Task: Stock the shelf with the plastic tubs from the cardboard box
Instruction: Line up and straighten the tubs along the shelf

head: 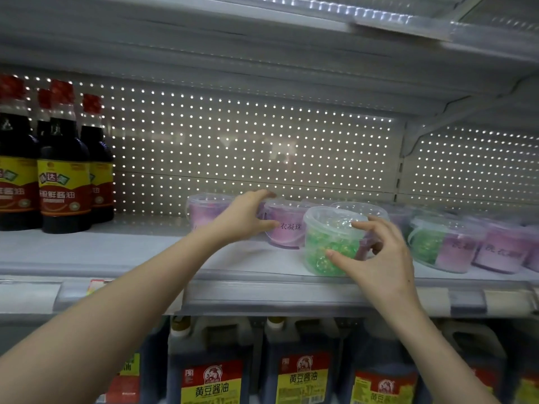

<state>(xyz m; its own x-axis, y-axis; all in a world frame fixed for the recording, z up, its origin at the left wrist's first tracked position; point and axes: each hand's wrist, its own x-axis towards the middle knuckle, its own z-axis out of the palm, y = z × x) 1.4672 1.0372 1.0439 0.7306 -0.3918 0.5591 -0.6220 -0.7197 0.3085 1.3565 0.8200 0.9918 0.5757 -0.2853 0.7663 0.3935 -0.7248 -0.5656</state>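
Several clear plastic tubs of pink and green beads stand on the grey shelf (pixel 116 252). My left hand (pixel 248 217) grips the side of a pink tub (pixel 287 228) with a printed label, thumb in front and fingers over its rim. My right hand (pixel 376 255) holds a green-bead tub (pixel 323 243) near the shelf's front edge, thumb low and fingers on its lid. Another pink tub (pixel 204 208) stands behind my left hand. More tubs (pixel 455 246) crowd the shelf to the right. The cardboard box is out of view.
Dark soy sauce bottles (pixel 64 176) with red caps stand at the shelf's left end. Large soy sauce jugs (pixel 300 371) fill the shelf below. A perforated back panel (pixel 248 147) and an upper shelf (pixel 291 39) bound the space. A bare stretch of shelf lies between bottles and tubs.
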